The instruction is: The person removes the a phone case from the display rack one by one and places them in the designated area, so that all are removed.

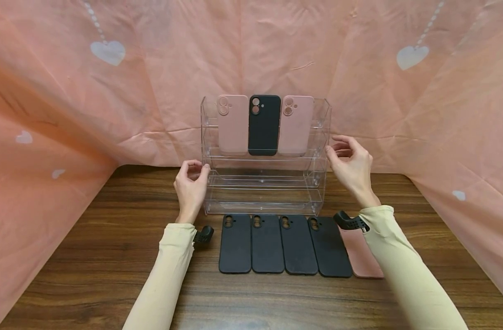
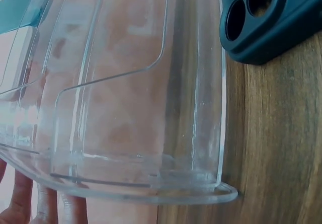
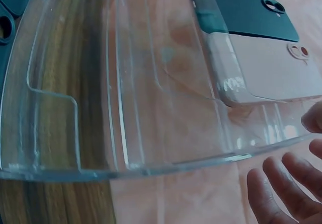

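A clear tiered display rack (image 1: 261,195) stands at the back of the table. Its top tier holds a pink phone case (image 1: 233,130), a black phone case (image 1: 264,133) and another pink phone case (image 1: 296,130) upright, side by side. At the rack's left side is my left hand (image 1: 191,188), thumb by the front edge; in the left wrist view its fingers (image 2: 46,206) lie along the outer side panel. My right hand (image 1: 353,167) is beside the right panel, its thumb tip close to the edge. Loosely bent fingers (image 3: 287,189) spread apart there, holding nothing.
Several black phone cases (image 1: 268,245) lie flat in a row before the rack. A pink phone case (image 1: 360,252) ends the row at the right, partly hidden under my right forearm. Pink cloth (image 1: 169,82) with hearts hangs behind and beside the wooden table (image 1: 111,256).
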Action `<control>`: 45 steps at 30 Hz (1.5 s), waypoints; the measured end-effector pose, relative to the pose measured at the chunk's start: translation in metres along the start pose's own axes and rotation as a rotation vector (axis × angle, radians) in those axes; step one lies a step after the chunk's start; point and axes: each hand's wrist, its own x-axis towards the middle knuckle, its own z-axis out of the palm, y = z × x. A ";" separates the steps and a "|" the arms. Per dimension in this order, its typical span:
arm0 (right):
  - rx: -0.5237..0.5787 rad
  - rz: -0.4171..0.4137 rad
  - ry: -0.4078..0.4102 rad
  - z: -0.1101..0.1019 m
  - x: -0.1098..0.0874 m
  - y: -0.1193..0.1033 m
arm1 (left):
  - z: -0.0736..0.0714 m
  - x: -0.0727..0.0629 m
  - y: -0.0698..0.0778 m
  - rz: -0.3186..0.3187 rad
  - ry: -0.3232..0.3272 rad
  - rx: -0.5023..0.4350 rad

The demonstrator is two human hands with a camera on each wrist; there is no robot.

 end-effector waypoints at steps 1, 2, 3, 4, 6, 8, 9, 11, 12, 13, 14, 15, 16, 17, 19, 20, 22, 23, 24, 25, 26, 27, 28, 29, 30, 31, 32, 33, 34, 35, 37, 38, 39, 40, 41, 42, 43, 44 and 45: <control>0.001 0.008 0.007 0.002 -0.001 0.000 | -0.001 0.000 0.000 0.003 0.000 0.003; -0.001 0.014 0.013 0.003 -0.001 0.001 | -0.001 0.000 0.001 0.007 -0.001 0.005; 0.002 0.023 0.016 0.004 -0.002 0.001 | -0.001 0.001 0.001 0.015 -0.001 0.007; 0.005 0.032 0.019 0.005 -0.003 0.002 | -0.002 0.002 0.002 0.024 0.000 0.008; 0.005 0.052 0.025 0.006 -0.005 0.002 | -0.003 0.004 0.006 0.043 0.005 0.000; 0.007 0.070 0.031 0.007 -0.007 0.002 | -0.003 0.008 0.011 0.064 0.018 -0.012; 0.006 0.081 0.033 0.007 -0.008 0.002 | -0.003 0.010 0.015 0.073 0.024 -0.023; 0.006 0.098 0.037 0.007 -0.009 0.002 | -0.003 0.015 0.023 0.093 0.041 -0.045; 0.011 0.107 0.038 0.007 -0.010 0.003 | -0.003 0.017 0.028 0.103 0.049 -0.055; 0.015 0.116 0.037 0.007 -0.011 0.003 | -0.003 0.019 0.033 0.112 0.053 -0.066; 0.022 0.126 0.036 0.007 -0.012 0.003 | -0.002 0.022 0.038 0.122 0.055 -0.076; 0.028 0.135 0.035 0.007 -0.013 0.003 | -0.002 0.024 0.043 0.133 0.054 -0.089; 0.037 0.142 0.035 0.008 -0.013 0.003 | -0.001 0.027 0.047 0.145 0.052 -0.102; 0.045 0.149 0.034 0.008 -0.014 0.004 | 0.000 0.030 0.052 0.155 0.049 -0.115; 0.057 0.158 0.037 0.009 -0.016 0.004 | 0.001 0.031 0.065 0.163 0.040 -0.132; 0.062 0.162 0.037 0.010 -0.017 0.005 | 0.003 0.033 0.070 0.170 0.037 -0.143; 0.071 0.165 0.042 0.011 -0.019 0.006 | 0.006 0.036 0.077 0.183 0.030 -0.156; 0.074 0.166 0.045 0.012 -0.020 0.007 | 0.007 0.037 0.080 0.188 0.027 -0.155; 0.079 0.168 0.047 0.012 -0.021 0.007 | 0.009 0.038 0.082 0.194 0.021 -0.153; 0.083 0.168 0.050 0.013 -0.021 0.008 | 0.010 0.040 0.084 0.203 0.015 -0.146; 0.086 0.167 0.051 0.013 -0.023 0.008 | 0.013 0.044 0.081 0.213 0.008 -0.134; 0.092 0.163 0.053 0.014 -0.024 0.009 | 0.014 0.045 0.083 0.215 0.000 -0.115; 0.094 0.161 0.055 0.014 -0.025 0.009 | 0.015 0.046 0.084 0.213 -0.006 -0.092; 0.099 0.158 0.057 0.015 -0.026 0.010 | 0.016 0.047 0.085 0.215 -0.015 -0.069; 0.105 0.154 0.060 0.015 -0.027 0.010 | 0.016 0.048 0.086 0.213 -0.021 -0.046; 0.111 0.149 0.061 0.016 -0.028 0.011 | 0.017 0.048 0.086 0.211 -0.026 -0.022; 0.117 0.146 0.062 0.016 -0.030 0.011 | 0.017 0.049 0.087 0.210 -0.030 0.000; 0.118 0.145 0.065 0.016 -0.030 0.012 | 0.018 0.049 0.088 0.210 -0.034 0.016; 0.120 0.144 0.067 0.017 -0.031 0.012 | 0.018 0.050 0.089 0.209 -0.038 0.030; 0.123 0.145 0.068 0.017 -0.032 0.013 | 0.018 0.050 0.090 0.212 -0.044 0.039; 0.120 0.147 0.067 0.017 -0.033 0.014 | 0.019 0.049 0.091 0.216 -0.054 0.052; 0.117 0.149 0.065 0.018 -0.034 0.014 | 0.020 0.049 0.092 0.217 -0.062 0.051; 0.115 0.150 0.063 0.018 -0.035 0.015 | 0.020 0.050 0.093 0.217 -0.069 0.047; 0.113 0.151 0.060 0.018 -0.036 0.015 | 0.021 0.050 0.093 0.217 -0.075 0.044; 0.113 0.152 0.057 0.018 -0.037 0.016 | 0.022 0.050 0.095 0.220 -0.081 0.043; 0.114 0.152 0.055 0.018 -0.037 0.016 | 0.023 0.051 0.096 0.221 -0.087 0.042; 0.118 0.152 0.054 0.019 -0.038 0.016 | 0.024 0.052 0.096 0.220 -0.095 0.039; 0.122 0.152 0.053 0.019 -0.039 0.017 | 0.026 0.053 0.097 0.219 -0.102 0.038; 0.123 0.153 0.054 0.019 -0.040 0.017 | 0.027 0.054 0.098 0.219 -0.108 0.043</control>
